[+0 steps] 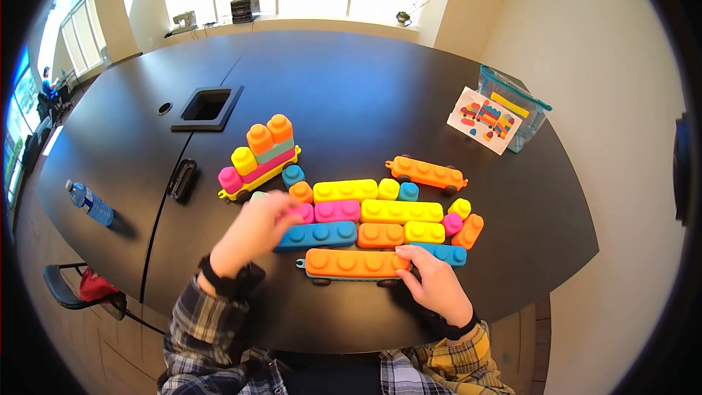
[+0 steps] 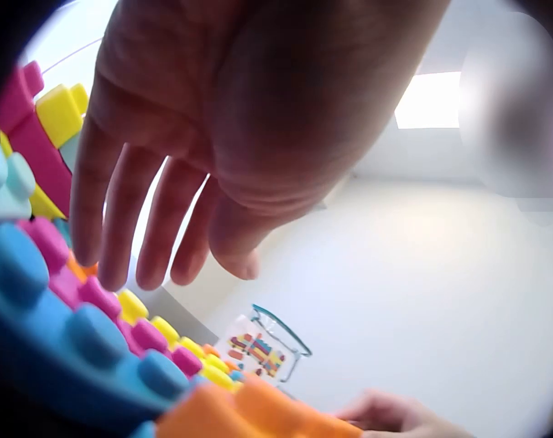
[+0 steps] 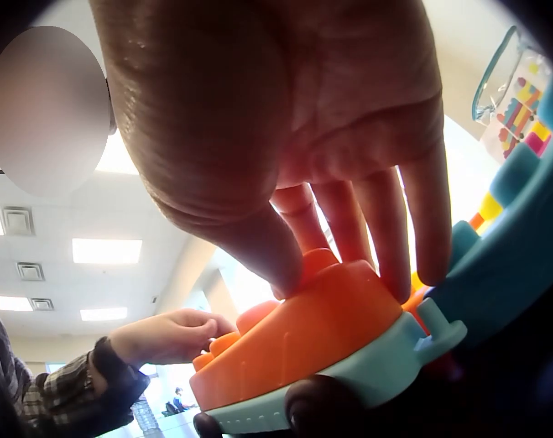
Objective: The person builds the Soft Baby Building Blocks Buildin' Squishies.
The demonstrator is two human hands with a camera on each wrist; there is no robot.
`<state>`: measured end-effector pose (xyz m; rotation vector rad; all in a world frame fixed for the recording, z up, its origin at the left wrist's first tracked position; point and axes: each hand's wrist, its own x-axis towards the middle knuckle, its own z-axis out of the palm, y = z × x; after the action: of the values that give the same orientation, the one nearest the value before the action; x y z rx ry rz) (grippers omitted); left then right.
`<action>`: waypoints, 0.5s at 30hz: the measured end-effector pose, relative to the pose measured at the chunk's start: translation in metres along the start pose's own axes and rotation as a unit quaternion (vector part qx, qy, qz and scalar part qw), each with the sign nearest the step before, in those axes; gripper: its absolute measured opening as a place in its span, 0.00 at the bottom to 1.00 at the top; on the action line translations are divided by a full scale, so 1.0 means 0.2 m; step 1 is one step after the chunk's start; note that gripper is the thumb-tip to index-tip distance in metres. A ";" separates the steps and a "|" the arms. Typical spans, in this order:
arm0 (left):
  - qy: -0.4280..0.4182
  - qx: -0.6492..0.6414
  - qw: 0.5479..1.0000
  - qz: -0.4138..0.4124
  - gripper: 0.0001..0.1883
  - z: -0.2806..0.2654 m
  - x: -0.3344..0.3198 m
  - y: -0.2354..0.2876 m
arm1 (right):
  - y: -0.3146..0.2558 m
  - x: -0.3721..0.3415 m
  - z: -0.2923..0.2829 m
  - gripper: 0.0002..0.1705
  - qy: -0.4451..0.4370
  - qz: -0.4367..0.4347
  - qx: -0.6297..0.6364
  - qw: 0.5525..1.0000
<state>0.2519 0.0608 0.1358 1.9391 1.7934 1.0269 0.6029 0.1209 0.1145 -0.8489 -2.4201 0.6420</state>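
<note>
My left hand (image 1: 252,228) is over the left end of the block rows, blurred, its fingers loosely extended and holding nothing in the left wrist view. Under and beside it are a pink block (image 1: 304,213), a long blue block (image 1: 322,234) and a pale teal block (image 2: 5,178). At the front, a long orange block (image 1: 351,262) sits on a pale teal wheeled base (image 3: 349,388). My right hand (image 1: 439,281) grips this orange block's right end, thumb on the near side and fingers on the far side.
Yellow, pink, orange and blue blocks lie in rows mid-table. A yellow wheeled car (image 1: 281,166) with stacked blocks stands behind left, an orange wheeled car (image 1: 428,172) behind right. Farther out are a picture card (image 1: 482,121), a clear pouch (image 1: 530,121) and a water bottle (image 1: 91,203).
</note>
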 end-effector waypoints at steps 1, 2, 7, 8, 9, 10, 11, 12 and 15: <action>0.026 0.008 0.999 0.026 0.11 0.00 0.07 -0.09 | 0.00 0.00 0.00 0.19 0.001 0.001 0.001 1.000; 0.030 0.038 0.998 0.036 0.12 -0.01 0.14 -0.13 | -0.01 0.00 0.00 0.19 0.002 0.002 0.001 1.000; 0.055 0.121 0.983 0.124 0.17 0.08 0.35 -0.35 | -0.02 0.00 0.00 0.19 0.000 0.008 -0.002 1.000; 0.016 0.148 0.985 0.089 0.17 0.08 0.37 -0.38 | -0.02 0.00 -0.01 0.20 -0.009 0.021 0.002 1.000; -0.022 0.175 0.983 0.055 0.18 0.08 0.38 -0.40 | -0.03 0.00 -0.01 0.20 -0.008 0.021 0.001 1.000; -0.022 0.175 0.983 0.056 0.18 0.08 0.40 -0.40 | -0.03 0.00 -0.01 0.20 -0.010 0.022 0.000 1.000; -0.037 0.184 0.982 0.031 0.17 0.08 0.41 -0.39 | -0.03 0.00 -0.01 0.20 -0.011 0.024 0.000 1.000; -0.053 0.192 0.980 0.006 0.17 0.08 0.42 -0.38 | -0.03 0.00 -0.02 0.20 -0.011 0.024 -0.001 1.000; -0.051 0.198 0.979 0.008 0.16 0.07 0.43 -0.36 | -0.02 0.00 -0.01 0.21 -0.012 0.019 0.000 1.000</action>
<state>0.2057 0.1579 0.1030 2.1860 2.0445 0.5900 0.6022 0.1185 0.1188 -0.8926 -2.4311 0.6711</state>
